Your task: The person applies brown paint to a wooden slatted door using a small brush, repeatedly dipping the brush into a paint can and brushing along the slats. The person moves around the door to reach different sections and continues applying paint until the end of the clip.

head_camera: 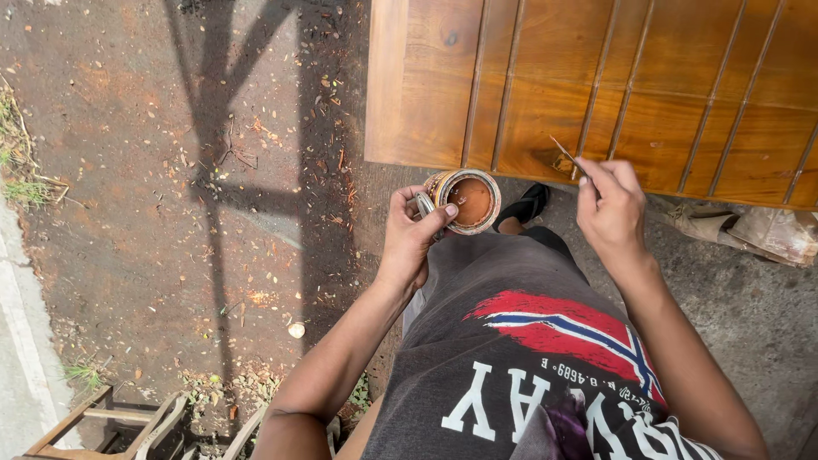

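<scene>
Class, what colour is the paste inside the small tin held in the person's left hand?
Reddish-brown. The head view looks straight down into the open tin, gripped by the left hand.

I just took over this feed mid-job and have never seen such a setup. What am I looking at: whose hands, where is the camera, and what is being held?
There is no machine here: one camera sits on a person's head and looks down at their own arms and grey printed shirt. The left hand grips a small open tin of reddish-brown paste. The right hand pinches a thin tool, whose tip touches the edge of a brown slatted wooden panel. Below lies bare ground strewn with litter; a wooden frame shows at bottom left.
</scene>
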